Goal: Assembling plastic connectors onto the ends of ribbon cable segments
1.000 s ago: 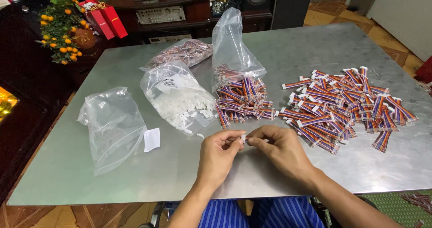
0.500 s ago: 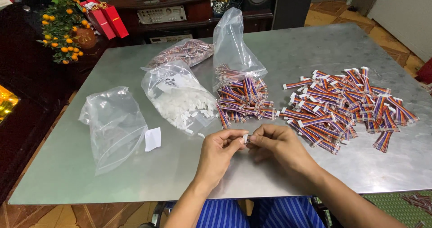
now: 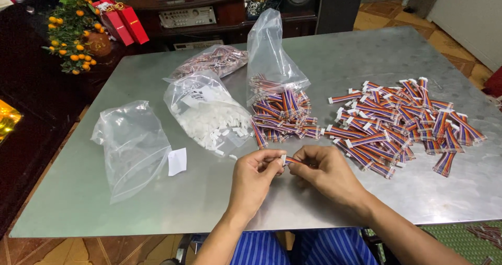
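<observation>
Both hands pinch one rainbow ribbon cable (image 3: pixel 297 162) lying left-right: left hand (image 3: pixel 254 178) clamps its white connector (image 3: pixel 284 159), right hand (image 3: pixel 328 175) its wires

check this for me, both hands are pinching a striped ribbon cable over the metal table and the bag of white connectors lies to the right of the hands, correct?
Not quite. The head view shows the bag of white connectors to the left of the hands, further up the metal table. The rest holds: the left hand and right hand both pinch a striped ribbon cable over the table.
</observation>
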